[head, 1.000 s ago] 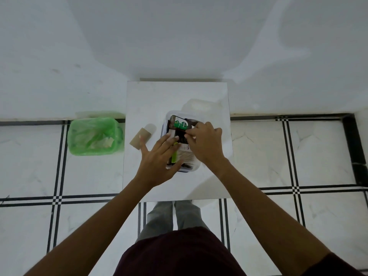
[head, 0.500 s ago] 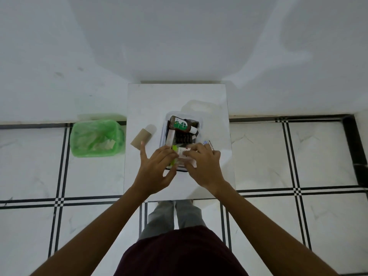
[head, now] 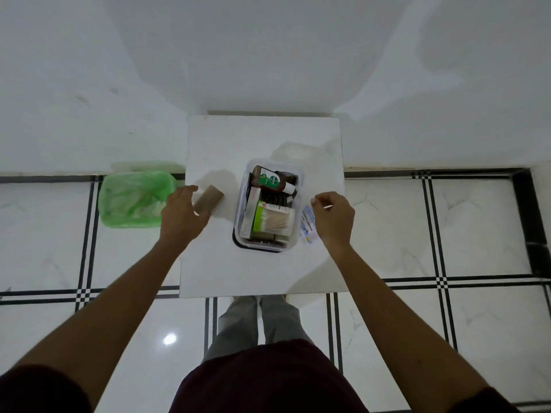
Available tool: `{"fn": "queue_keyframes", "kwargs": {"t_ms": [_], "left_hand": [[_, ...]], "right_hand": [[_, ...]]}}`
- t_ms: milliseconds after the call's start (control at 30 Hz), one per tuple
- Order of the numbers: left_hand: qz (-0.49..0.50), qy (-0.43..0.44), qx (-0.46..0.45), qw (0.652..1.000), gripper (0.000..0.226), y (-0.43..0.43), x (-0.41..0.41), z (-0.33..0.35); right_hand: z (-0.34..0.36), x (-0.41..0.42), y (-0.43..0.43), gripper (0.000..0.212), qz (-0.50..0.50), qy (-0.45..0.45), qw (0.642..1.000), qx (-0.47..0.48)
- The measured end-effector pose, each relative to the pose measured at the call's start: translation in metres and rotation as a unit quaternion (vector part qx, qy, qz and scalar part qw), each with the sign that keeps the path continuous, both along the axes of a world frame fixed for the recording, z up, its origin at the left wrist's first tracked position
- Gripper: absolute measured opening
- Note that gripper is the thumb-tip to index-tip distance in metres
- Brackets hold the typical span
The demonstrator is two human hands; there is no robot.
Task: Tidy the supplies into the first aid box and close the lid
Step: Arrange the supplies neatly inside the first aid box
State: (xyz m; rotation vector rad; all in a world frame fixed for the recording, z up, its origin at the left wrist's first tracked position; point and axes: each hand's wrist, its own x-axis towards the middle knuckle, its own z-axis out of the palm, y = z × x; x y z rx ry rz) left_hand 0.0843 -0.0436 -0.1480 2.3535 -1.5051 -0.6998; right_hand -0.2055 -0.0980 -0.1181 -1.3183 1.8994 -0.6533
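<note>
The clear first aid box [head: 299,186] stands open on the small white table [head: 262,272]. Inside lie a brown bottle with a green label [head: 269,180], a pack of cotton swabs [head: 274,219] and a white carton [head: 249,217]. A brown bandage roll [head: 210,198] lies left of the box; my left hand [head: 183,216] reaches its near end, thumb and fingers apart around it. White and blue bandage packets [head: 307,223] lie right of the box. My right hand [head: 335,220] hovers at them, fingers curled down, partly hiding them. A faint clear shape like the lid [head: 301,150] lies behind the box.
A green plastic bag [head: 134,198] sits on the floor to the left of the table. The white wall rises just behind the table. My legs stand at the table's near edge on the tiled floor [head: 447,234].
Both hands have left the box and spread apart. The left went out to the brown roll, the right to the packets on the right. The swab pack now lies in the box.
</note>
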Motion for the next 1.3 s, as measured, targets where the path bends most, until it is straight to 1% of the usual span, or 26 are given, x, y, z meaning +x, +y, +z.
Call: {"fn": "queue_keyframes", "kwargs": {"t_ms": [100,167,300,400,467,500,533,633,667,767,867,967,1100,1200,1233,1300], "left_hand": [[-0.018,-0.004,0.058,0.998,0.06,-0.004,0.002,-0.009],[-0.017,-0.002,0.064,0.998,0.056,-0.004,-0.001,-0.009],[-0.002,0.016,0.033,0.999,0.048,-0.005,-0.006,-0.01],[0.022,0.048,-0.003,0.999,0.046,-0.005,-0.005,-0.01],[0.043,0.062,-0.035,0.997,0.047,-0.004,-0.003,-0.006],[0.052,0.068,-0.05,0.995,0.049,-0.003,-0.003,-0.004],[0.059,0.072,-0.065,0.993,0.05,-0.001,-0.002,-0.001],[0.066,0.084,-0.107,0.989,0.049,0.002,-0.003,0.011],[0.066,0.087,-0.12,0.987,0.049,0.002,-0.004,0.018],[0.07,0.106,-0.16,0.979,0.049,0.0,-0.007,0.037],[0.049,0.153,-0.184,0.97,0.051,-0.007,-0.013,0.055],[-0.003,0.17,-0.201,0.965,0.05,-0.015,-0.022,0.07],[-0.092,0.187,-0.206,0.956,0.042,-0.025,-0.039,0.08],[-0.136,0.206,-0.171,0.954,0.042,-0.033,-0.057,0.079],[-0.148,0.201,-0.157,0.956,0.042,-0.035,-0.063,0.077],[-0.183,0.153,-0.129,0.963,0.045,-0.038,-0.074,0.069]], "right_hand": [[-0.024,-0.006,-0.001,0.022,0.044,0.064,0.993,0.088],[-0.032,-0.008,0.0,0.034,0.081,0.098,0.985,0.121],[-0.035,-0.004,0.003,0.056,0.115,0.137,0.972,0.151],[-0.041,-0.004,0.006,0.063,0.115,0.143,0.973,0.139],[-0.043,-0.006,0.002,0.068,0.102,0.138,0.973,0.152],[-0.042,-0.007,-0.001,0.067,0.091,0.133,0.973,0.168],[-0.041,-0.007,-0.003,0.061,0.081,0.13,0.971,0.182],[-0.038,-0.006,-0.006,0.026,0.081,0.126,0.971,0.185],[-0.036,-0.006,-0.006,0.019,0.079,0.12,0.974,0.173],[-0.026,-0.006,-0.004,0.016,0.049,0.054,0.989,0.131],[-0.009,-0.009,-0.001,0.017,0.013,-0.018,0.994,0.111],[0.005,-0.01,0.001,0.005,-0.011,-0.054,0.993,0.107],[0.03,-0.017,0.003,0.021,-0.049,-0.155,0.98,0.117],[0.043,-0.026,0.007,0.022,-0.041,-0.211,0.971,0.105],[0.046,-0.028,0.008,0.022,-0.049,-0.237,0.964,0.11],[0.054,-0.03,0.012,0.02,-0.08,-0.298,0.942,0.134]]}}
